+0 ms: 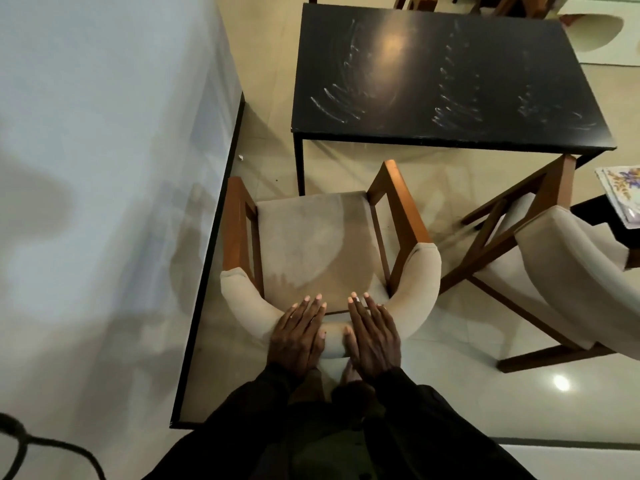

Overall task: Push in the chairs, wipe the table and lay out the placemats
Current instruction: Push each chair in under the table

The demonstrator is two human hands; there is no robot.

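Note:
A wooden armchair (pixel 311 237) with a beige seat and a curved padded back stands in front of me, facing the black table (pixel 446 77). Its front edge sits just short of the table's near edge. My left hand (pixel 298 336) and my right hand (pixel 372 336) both lie palm down on the top of the chair's padded back, fingers stretched toward the seat. The table top shows whitish smear streaks. A floral placemat (pixel 623 197) lies at the right edge on a dark surface.
A second wooden armchair (pixel 561 271) stands angled at the right, away from the table. A pale wall with a black skirting (pixel 211 244) runs close along the left. More chairs (pixel 512 3) show beyond the table's far edge. Glossy tiled floor lies around.

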